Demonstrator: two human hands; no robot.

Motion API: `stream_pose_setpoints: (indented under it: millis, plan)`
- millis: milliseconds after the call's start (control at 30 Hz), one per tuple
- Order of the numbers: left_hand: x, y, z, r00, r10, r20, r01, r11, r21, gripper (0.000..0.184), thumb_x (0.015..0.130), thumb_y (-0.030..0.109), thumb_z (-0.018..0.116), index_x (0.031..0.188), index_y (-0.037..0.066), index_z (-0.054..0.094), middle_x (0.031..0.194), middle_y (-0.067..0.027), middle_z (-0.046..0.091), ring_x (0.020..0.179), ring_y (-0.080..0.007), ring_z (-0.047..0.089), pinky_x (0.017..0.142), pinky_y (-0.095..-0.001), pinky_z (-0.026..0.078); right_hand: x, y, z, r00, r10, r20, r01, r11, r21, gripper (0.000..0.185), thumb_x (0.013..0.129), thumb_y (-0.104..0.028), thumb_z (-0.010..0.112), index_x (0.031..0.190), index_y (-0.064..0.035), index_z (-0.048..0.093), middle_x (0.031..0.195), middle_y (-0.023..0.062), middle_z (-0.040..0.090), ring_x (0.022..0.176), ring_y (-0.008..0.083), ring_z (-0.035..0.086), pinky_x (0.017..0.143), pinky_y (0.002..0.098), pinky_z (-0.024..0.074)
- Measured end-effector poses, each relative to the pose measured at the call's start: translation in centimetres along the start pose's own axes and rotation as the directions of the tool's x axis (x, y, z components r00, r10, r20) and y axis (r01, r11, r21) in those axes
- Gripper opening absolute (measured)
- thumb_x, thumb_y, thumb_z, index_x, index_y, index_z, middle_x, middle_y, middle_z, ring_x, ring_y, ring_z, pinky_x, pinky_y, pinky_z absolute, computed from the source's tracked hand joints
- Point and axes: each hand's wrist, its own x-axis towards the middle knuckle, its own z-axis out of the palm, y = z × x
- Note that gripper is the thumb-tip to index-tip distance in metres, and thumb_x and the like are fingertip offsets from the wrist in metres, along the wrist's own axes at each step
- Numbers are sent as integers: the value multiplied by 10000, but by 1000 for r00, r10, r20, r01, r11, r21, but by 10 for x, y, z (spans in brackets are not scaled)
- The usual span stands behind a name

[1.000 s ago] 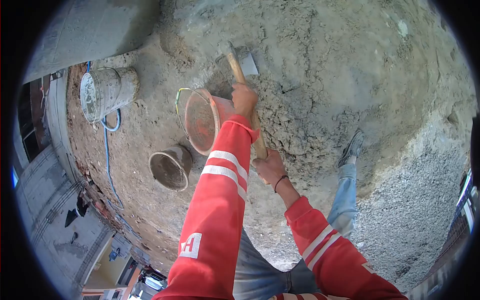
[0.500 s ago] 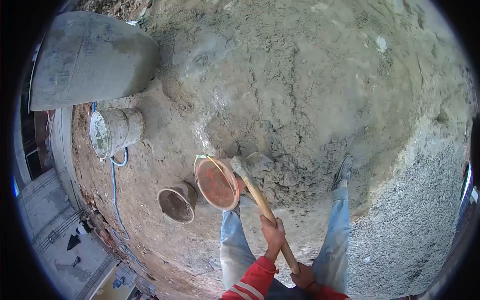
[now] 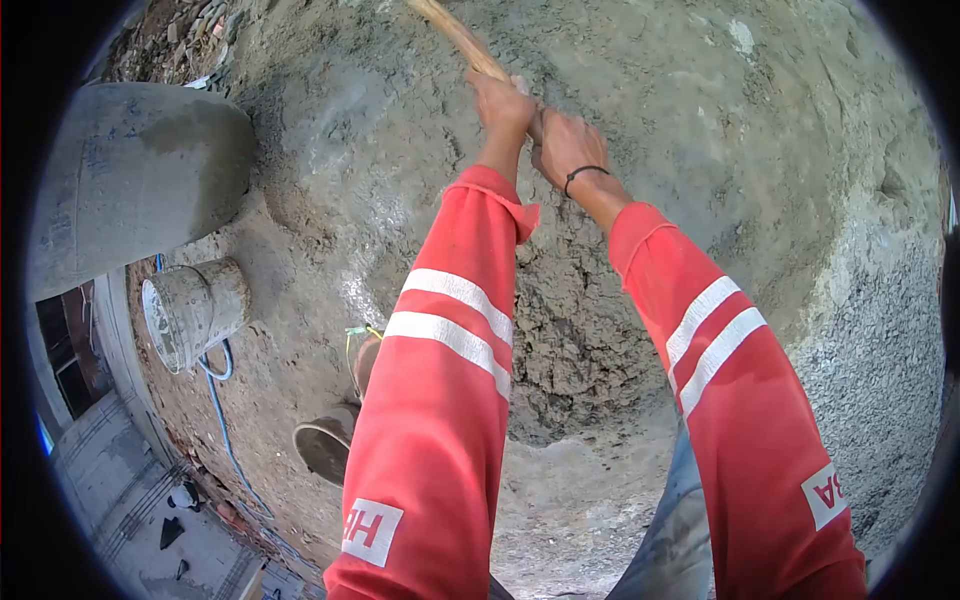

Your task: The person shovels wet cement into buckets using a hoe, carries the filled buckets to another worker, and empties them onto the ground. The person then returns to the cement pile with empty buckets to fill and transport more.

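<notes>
Handle [image 3: 455, 32] of bare wood is locked in both my fists: my left grip [image 3: 500, 103] wraps it farther up, and my right grip [image 3: 572, 142], with a dark bracelet [image 3: 583, 175] at the wrist, closes on it just behind, nearer the butt. Half a second ago both hands were low by my thighs and the head of the hoe sat against the orange bucket [image 3: 367, 362]; now my arms are stretched far out and the wood runs ahead and to the left of my grip until the upper edge of the view cuts it off. The head is out of sight, so I cannot tell whether it touches the ground.

I read this as the outstretched part of a stroke, with the tool reaching past the churned grey mix [image 3: 565, 340] rather than at the bucket. That mix lies nearer to me than my grip, broken into lumps between my red sleeves [image 3: 435, 430]. The orange bucket, near my left forearm and well back from the grip, is now mostly hidden by the sleeve, and so is part of the small brown bucket [image 3: 325, 447] beside it. Well to the left of the grip stand the cement-stained white bucket [image 3: 205, 305] and, farther out, a big grey drum [image 3: 120, 170]; gravel [image 3: 880, 350] spreads to the right.
</notes>
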Motion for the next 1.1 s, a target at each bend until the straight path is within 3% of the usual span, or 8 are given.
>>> stream_pose_setpoints:
  millis: [67, 133, 233, 733, 867, 933, 1000, 1100]
  plan:
    - [62, -34, 33, 997, 78, -4, -74, 955, 287, 569, 841, 132, 645, 1218, -38, 254, 976, -235, 611, 679, -283, 665, 551, -402, 554, 40, -7, 5, 993, 38, 115, -33, 998, -45, 328, 767, -129, 627, 1084, -47, 643, 1070, 198, 664, 1026, 359, 631, 859, 439, 513]
    - [91, -58, 52, 919, -292, 265, 151, 882, 446, 700, 856, 172, 573, 1338, -118, 156, 1117, -330, 580, 1053, -399, 604, 911, -418, 491, 42, 3, 27, 988, 72, 136, -68, 997, -34, 328, 772, -144, 629, 1087, -56, 654, 1096, 182, 662, 1052, 342, 625, 880, 421, 509]
    - [17, -49, 34, 933, -168, 317, -43, 825, 564, 751, 859, 200, 545, 1376, -120, 105, 1164, -349, 553, 1083, -425, 580, 929, -441, 479, 11, 15, 39, 957, 135, 255, -149, 988, 36, 298, 776, -173, 643, 1051, -62, 676, 1099, 169, 665, 1063, 326, 623, 902, 412, 505]
    - [-290, -53, -62, 845, -444, 299, 235, 810, 537, 569, 812, 204, 571, 1199, -70, 256, 941, -352, 611, 903, -510, 605, 816, -499, 497, -281, 7, -12, 739, 357, 571, -435, 900, 0, 329, 701, -179, 733, 995, -51, 654, 998, 203, 672, 973, 362, 643, 848, 439, 525]
    - [-372, -39, -66, 866, -459, 200, 271, 766, 583, 478, 801, 207, 624, 1119, -49, 375, 847, -270, 633, 792, -422, 651, 725, -479, 531, -354, 20, -92, 739, 284, 610, -287, 953, -95, 361, 701, -163, 695, 1019, -27, 591, 899, 222, 665, 854, 382, 663, 757, 463, 545]
    - [-392, -50, -60, 583, -774, 247, 799, 601, -2, 271, 814, 161, 640, 958, -3, 480, 723, -130, 593, 614, -263, 616, 568, -413, 533, -394, 23, -133, 691, 319, 649, -270, 946, -178, 354, 704, -163, 693, 1005, -17, 574, 848, 237, 655, 829, 385, 664, 748, 470, 543]
    - [-414, -30, -80, 447, -741, 501, 867, 220, -447, 120, 837, 91, 616, 818, 44, 507, 639, -32, 503, 500, -147, 504, 457, -328, 478, -445, 34, -175, 597, 352, 721, -276, 934, -227, 322, 724, -198, 686, 971, -31, 564, 777, 211, 658, 780, 391, 663, 724, 473, 540]
    - [-493, -1, -79, 249, -840, 482, 865, -32, -502, 80, 823, 52, 624, 818, 31, 546, 609, -29, 500, 462, -137, 491, 426, -293, 444, -518, 71, -229, 529, 350, 773, -219, 936, -275, 291, 744, -233, 658, 947, -73, 526, 745, 181, 664, 727, 389, 662, 677, 503, 524]
